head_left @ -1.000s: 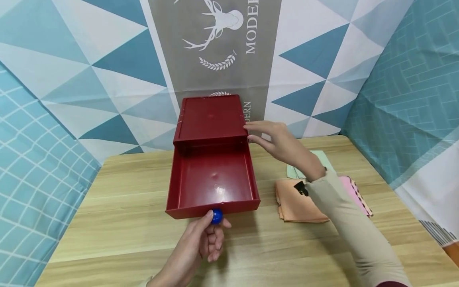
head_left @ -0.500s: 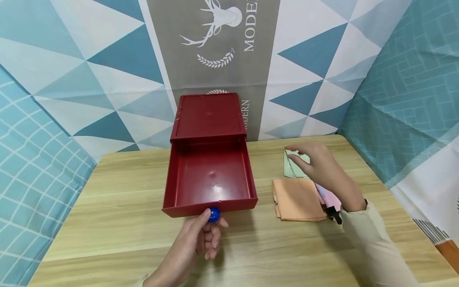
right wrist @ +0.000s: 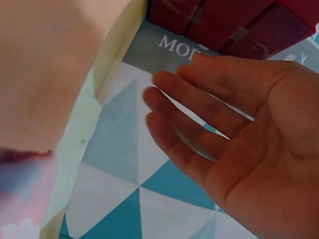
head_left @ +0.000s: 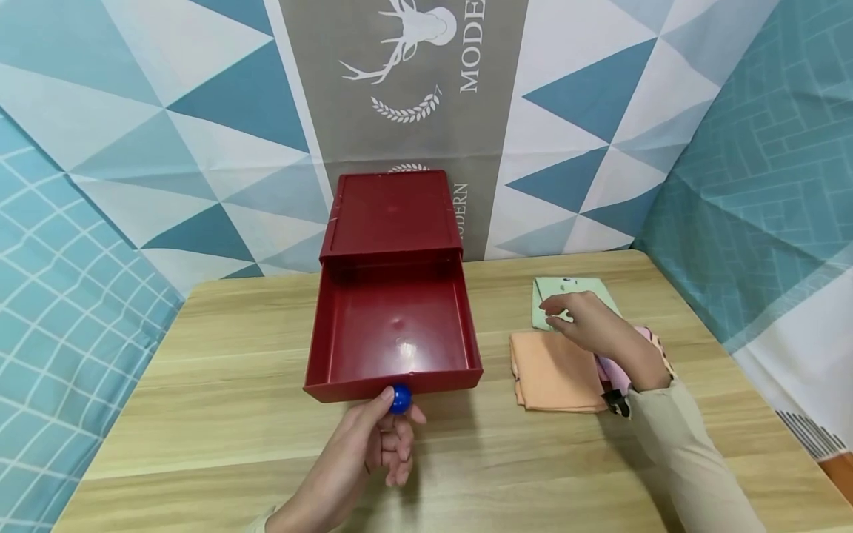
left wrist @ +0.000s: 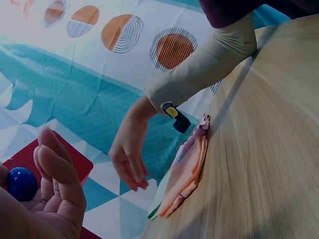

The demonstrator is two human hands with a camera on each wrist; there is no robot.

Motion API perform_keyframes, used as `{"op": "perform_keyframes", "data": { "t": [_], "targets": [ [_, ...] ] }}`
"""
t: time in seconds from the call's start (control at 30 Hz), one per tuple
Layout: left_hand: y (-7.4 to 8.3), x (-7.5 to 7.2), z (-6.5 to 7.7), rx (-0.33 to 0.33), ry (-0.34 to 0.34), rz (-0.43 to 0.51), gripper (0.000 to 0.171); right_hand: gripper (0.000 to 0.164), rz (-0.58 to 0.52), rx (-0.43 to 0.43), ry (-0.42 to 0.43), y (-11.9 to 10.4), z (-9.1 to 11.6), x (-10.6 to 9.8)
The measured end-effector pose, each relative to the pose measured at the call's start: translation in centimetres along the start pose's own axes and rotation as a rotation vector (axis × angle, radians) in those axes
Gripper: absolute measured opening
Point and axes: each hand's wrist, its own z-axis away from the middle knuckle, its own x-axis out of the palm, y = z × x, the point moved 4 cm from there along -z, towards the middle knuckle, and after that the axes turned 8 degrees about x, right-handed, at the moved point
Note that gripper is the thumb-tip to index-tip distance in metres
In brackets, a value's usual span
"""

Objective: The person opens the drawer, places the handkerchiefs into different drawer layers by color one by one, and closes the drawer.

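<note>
In the head view, my left hand [head_left: 366, 448] holds the round blue knob [head_left: 400, 399] on the front of a red drawer [head_left: 400, 314]. Its thumb lies against the knob and the fingers curl below. The drawer stands pulled out of its red box [head_left: 393, 211], and nothing lies in it. My right hand [head_left: 596, 329] hovers over the folded cloths with nothing in it; the right wrist view shows its fingers [right wrist: 184, 99] loosely extended. Beneath it are a green cloth [head_left: 583, 286], an orange cloth [head_left: 556, 374] and a pink patterned cloth [head_left: 614, 371], partly hidden by the wrist.
A wooden table [head_left: 233, 385] bears everything. Behind it hangs a patterned backdrop [head_left: 566, 104] with a grey strip and deer print, close to the box. Blue-green cloth walls [head_left: 766, 170] flank the table. A black clip-like piece [head_left: 616, 403] sits at the right sleeve.
My right hand has left the box's right edge, swung right to the folded cloths and sunk a little lower over them. My left hand has stayed at the knob; the drawer remains out.
</note>
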Motion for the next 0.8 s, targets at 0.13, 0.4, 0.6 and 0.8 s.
{"op": "perform_keyframes", "data": {
  "t": [0.13,0.4,0.6,0.8],
  "targets": [
    [0.1,0.0,-0.1,0.008,0.006,-0.002,0.057,0.023,0.012,0.031,-0.052,1.2,-0.1,0.0],
    [-0.1,0.1,0.0,0.022,0.019,-0.001,0.056,0.020,0.105,0.174,-0.136,3.1,0.3,0.3],
    [-0.1,0.1,0.0,0.031,0.022,0.010,0.056,0.013,0.078,0.162,-0.177,3.5,0.3,0.7],
    [-0.1,0.1,0.0,0.036,0.026,0.009,0.056,0.005,0.087,0.216,-0.248,3.8,0.3,1.3]
  ]
}}
